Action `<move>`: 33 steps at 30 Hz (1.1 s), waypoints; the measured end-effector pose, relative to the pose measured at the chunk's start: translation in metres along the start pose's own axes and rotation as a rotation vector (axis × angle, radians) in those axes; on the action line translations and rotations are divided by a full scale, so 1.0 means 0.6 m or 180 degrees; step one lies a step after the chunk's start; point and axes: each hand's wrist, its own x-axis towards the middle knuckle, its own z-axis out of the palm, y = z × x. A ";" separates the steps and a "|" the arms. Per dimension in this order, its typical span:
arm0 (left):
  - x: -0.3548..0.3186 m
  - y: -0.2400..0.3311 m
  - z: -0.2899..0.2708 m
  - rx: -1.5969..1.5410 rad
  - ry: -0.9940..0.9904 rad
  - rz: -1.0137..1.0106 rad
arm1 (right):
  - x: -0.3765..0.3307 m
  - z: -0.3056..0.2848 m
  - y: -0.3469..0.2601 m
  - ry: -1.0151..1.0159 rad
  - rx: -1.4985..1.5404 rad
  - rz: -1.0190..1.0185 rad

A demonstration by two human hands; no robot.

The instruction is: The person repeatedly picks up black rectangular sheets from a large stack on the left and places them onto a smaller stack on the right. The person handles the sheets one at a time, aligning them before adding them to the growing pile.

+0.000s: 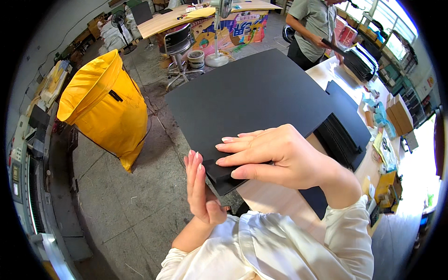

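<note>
A large black sheet [242, 88] covers much of the table, its near left corner reaching out past the table's edge. My right hand [280, 156] lies on that corner, palm down with fingers stretched out to the left. Under its fingers is a narrow black piece [212, 173], partly hidden, so I cannot tell whether it is a fold of the sheet or separate. Upright against the corner's left edge stands my left hand [199, 189], its fingers straight and side by side. A black folded piece [338, 140] rests to the right of the sheet.
Left of the table stands a tall yellow sack [105, 105] on the floor. A cardboard box [399, 115] and light-blue pieces sit at the table's right side. Across the table a person [311, 28] holds a dark strip. Farther back are a chair [177, 44] and a fan [217, 32].
</note>
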 end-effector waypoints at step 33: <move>-0.005 -0.008 0.006 0.0512 -0.0121 0.0267 | 0.006 -0.005 0.003 -0.0094 0.0052 0.0082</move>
